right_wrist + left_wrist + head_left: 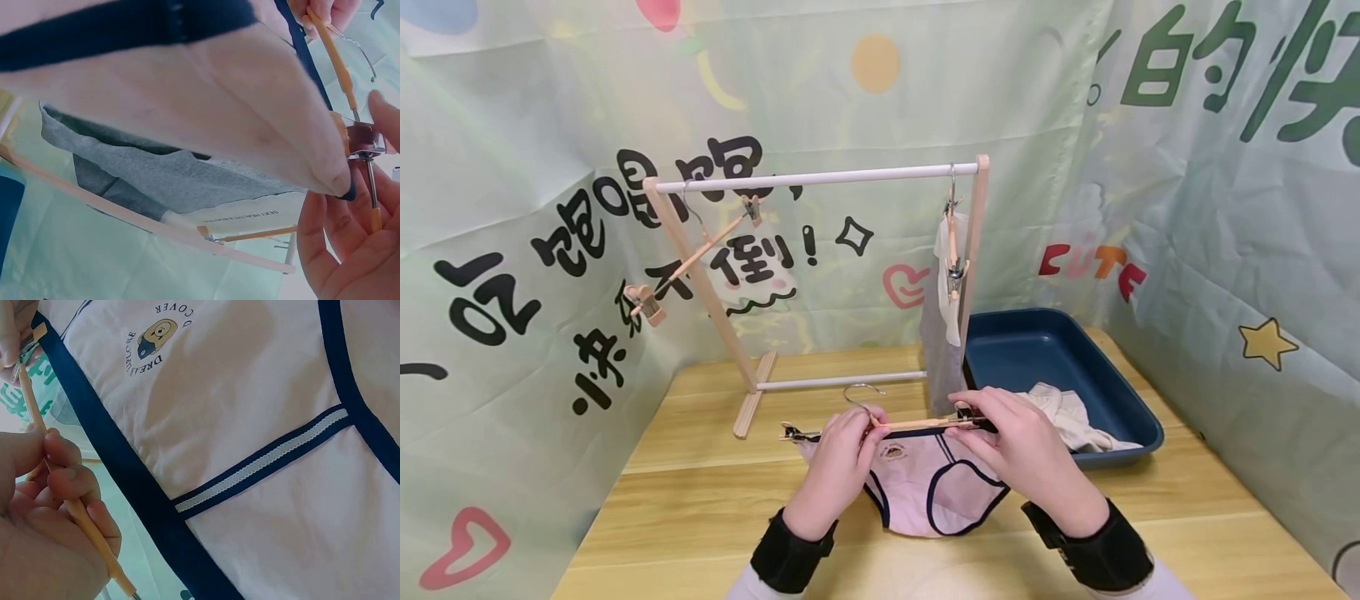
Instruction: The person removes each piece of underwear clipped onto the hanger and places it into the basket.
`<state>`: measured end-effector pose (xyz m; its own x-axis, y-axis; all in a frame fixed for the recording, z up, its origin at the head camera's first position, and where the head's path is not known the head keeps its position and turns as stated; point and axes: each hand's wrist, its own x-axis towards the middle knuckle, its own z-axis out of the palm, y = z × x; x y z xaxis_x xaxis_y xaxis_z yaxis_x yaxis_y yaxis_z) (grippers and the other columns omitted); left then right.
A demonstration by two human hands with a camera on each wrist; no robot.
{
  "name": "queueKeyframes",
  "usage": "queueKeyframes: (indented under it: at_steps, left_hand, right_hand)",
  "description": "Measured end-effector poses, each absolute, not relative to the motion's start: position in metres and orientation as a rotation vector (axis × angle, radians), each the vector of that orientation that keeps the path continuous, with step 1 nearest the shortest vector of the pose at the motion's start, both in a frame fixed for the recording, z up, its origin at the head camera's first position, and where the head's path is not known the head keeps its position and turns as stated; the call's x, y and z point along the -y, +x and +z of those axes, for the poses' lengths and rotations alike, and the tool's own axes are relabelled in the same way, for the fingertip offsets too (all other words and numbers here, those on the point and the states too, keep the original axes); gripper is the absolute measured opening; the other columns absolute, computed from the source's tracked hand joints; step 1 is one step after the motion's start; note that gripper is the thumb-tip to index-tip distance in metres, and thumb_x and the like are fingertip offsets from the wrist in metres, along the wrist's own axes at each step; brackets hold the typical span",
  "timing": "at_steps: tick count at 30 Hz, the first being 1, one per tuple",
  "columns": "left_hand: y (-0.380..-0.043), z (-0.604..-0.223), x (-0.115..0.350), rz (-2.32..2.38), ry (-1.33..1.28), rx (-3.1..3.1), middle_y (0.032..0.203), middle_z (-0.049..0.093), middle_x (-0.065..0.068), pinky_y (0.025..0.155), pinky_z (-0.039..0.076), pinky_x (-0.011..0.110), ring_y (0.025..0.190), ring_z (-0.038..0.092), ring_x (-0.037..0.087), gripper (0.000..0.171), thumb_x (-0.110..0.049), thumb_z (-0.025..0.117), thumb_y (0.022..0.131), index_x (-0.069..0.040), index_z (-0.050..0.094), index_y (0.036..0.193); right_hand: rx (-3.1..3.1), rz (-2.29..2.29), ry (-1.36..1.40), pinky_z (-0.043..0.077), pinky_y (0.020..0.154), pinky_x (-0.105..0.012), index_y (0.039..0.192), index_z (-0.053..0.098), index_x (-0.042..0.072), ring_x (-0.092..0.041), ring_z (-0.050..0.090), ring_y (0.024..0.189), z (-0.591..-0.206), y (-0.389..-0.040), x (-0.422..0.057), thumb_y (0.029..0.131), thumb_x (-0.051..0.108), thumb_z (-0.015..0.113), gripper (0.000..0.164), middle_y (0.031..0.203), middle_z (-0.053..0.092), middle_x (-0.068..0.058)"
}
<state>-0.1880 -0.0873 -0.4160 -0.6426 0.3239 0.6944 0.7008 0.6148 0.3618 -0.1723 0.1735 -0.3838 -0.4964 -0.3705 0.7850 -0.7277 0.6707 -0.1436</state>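
Pale pink underpants (pixel 913 500) with navy trim hang from a wooden clip hanger (pixel 913 425) just above the table. My left hand (pixel 842 454) grips the hanger's bar by the metal hook (pixel 853 396); the left wrist view shows fingers curled round the wooden bar (pixel 90 528). At the other end my right hand (pixel 1026 446) holds the metal clip (pixel 364 139) by the waistband's corner, with thumb and fingers on either side of it. The left-end clip (pixel 793 432) sits at the opposite waistband corner.
Behind stands a small drying rack (pixel 820 178). An unloaded clip hanger (pixel 707 246) hangs at its left, and grey and white garments (pixel 942 333) hang at its right. A blue basin (pixel 1112 387) at the right holds crumpled cream cloth (pixel 1063 412). Printed fabric (pixel 880 100) surrounds the table (pixel 700 508).
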Motion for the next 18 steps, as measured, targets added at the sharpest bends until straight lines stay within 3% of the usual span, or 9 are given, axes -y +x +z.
queueKeyframes:
  at_steps: [12, 18]
  left_hand:
    - [-0.1857, -0.4130, 0.0878, -0.970, -0.736, 2.362, 0.101, 0.070, 0.002, 0.069, 0.045, 0.024, 0.079, 0.054, 0.010, 0.009, -0.018, 0.070, 0.098, -0.010, 0.069, 0.101]
    - [-0.1854, -0.4126, 0.0881, -1.019, -0.740, 2.369, 0.100, 0.069, 0.000, 0.066, 0.048, 0.021, 0.078, 0.053, 0.006, 0.008, -0.017, 0.071, 0.097, -0.010, 0.070, 0.101]
  right_hand:
    - [2.129, 0.602, 0.851, 0.050, 0.068, -0.022, 0.112, 0.069, 0.012, -0.007, 0.057, 0.078, -0.3823, -0.1703, -0.1740, 0.103, 0.047, 0.057, 0.038, 0.095, 0.068, 0.004]
    - [2.118, 0.608, 0.866, 0.050, 0.069, -0.022, 0.113, 0.069, 0.012, -0.008, 0.057, 0.079, -0.3822, -0.1697, -0.1735, 0.103, 0.046, 0.056, 0.038, 0.095, 0.068, 0.004]
